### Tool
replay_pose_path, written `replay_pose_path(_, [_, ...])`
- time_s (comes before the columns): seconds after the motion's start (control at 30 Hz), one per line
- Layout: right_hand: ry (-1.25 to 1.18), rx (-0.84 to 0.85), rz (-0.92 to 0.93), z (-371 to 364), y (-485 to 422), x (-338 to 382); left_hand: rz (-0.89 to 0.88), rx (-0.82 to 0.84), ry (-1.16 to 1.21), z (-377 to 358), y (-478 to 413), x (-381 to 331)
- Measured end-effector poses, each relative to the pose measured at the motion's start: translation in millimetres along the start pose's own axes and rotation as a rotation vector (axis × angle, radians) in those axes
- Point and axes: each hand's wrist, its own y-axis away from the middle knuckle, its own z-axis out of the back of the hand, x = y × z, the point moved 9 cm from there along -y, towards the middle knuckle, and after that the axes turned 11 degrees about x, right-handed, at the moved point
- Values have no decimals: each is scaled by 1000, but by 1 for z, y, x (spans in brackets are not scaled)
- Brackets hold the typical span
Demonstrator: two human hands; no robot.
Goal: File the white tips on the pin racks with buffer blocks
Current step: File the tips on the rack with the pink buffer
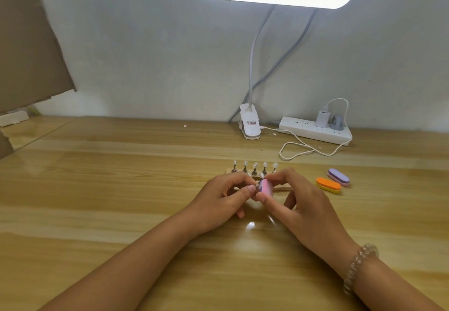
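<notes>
**Filing one tip, hand to hand**

The right hand [300,200] pinches the pink block [264,186] between thumb and forefinger, the other fingers loosely curled below. The left hand [224,196] meets it from the other side, thumb and forefinger pinching a pin [253,186] so that its white end lies against the block's edge. The contact is small and partly hidden, so I cannot tell which face of the tip is being worked. Both hands hover just above the table [121,213].

I judge this to be the filing step itself, mid-tip. The next move calls for short, light strokes of the block along the tip, with the left pinch holding the pin steady. Too much pressure could twist the pin out of the fingers.

Just behind the grip is the near rack [283,186], mostly covered by the hands. Beyond it stands the far rack [254,168], its five pins upright with pale tips. They are close enough to be knocked if a stroke runs long.

To the right of the grip, apart from it, lie an orange block [328,185] and a purple block [339,177], touching or nearly so. Farther back are a lamp clip [250,124], a power strip [315,131] and a looped cable [298,151], all well clear of the work.
</notes>
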Motion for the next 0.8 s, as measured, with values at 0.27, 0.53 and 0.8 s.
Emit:
replay_pose_path(0.27, [13,-23,4,2,0,1,-6,2,-8,-1,0,1])
replay_pose_path(0.53, [138,-55,-21,5,5,3,6,-1,8,-1,1,-2])
replay_pose_path(0.8, [341,82,-140,-6,5,-3,11,-13,30,-1,1,-2])
